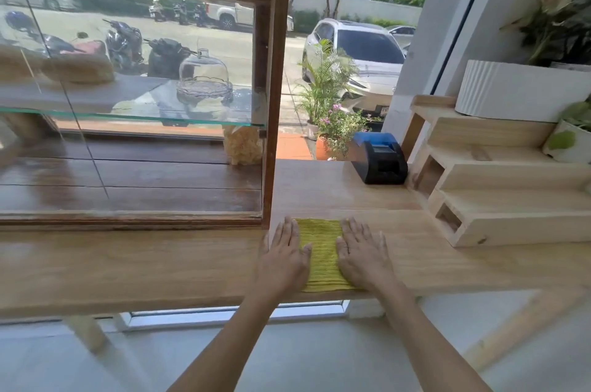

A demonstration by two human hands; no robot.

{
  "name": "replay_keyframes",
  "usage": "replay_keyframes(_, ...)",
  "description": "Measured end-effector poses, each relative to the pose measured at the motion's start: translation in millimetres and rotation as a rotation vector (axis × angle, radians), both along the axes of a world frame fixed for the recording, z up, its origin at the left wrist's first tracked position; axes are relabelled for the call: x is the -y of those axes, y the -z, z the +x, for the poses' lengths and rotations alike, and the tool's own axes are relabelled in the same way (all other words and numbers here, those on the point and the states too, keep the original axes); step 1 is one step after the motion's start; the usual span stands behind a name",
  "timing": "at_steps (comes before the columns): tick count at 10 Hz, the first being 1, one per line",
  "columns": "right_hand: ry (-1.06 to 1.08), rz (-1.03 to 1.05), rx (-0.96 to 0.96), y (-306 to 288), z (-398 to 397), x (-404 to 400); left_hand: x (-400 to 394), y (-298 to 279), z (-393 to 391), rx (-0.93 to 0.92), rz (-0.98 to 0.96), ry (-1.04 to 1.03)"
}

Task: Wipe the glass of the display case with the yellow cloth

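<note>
The wooden display case [275, 78] stands on the left part of the wooden counter [160, 263], toward the back edge. Behind its glass [144, 168] is 1 glass shelf [128, 116]. A clear dome [204, 72] shows on that shelf, and a bag of pale snacks [243, 145] sits on the dark wood floor of the case, in its right corner.

The yellow cloth [321, 251] lies flat at the front edge of the counter, just right of the case's front right corner. The left hand [283, 257] and the right hand [363, 255] both press flat on it with straight fingers, 1 on each side.

A black and blue receipt printer [380, 158] sits near the back edge. Pale wooden steps [499, 199] fill the right end, with a white pot [518, 88] on top. Bare counter lies between the cloth and the printer.
</note>
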State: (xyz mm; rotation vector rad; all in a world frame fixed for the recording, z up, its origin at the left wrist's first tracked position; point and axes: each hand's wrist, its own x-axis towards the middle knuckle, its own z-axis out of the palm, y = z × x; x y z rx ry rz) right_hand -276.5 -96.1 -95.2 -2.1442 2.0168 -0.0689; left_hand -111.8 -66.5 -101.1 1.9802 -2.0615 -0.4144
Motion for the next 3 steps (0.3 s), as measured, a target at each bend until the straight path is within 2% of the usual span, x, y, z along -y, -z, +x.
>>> replay_keyframes(2, -0.027, 0.004, 0.137, 1, -4, 0, -6, -1, 9, -0.098, -0.027, -0.035)
replay_keyframes(3, 0.000, -0.074, 0.440, -4, -12, -1, -13, -2, 18, -0.092, -0.074, -0.037)
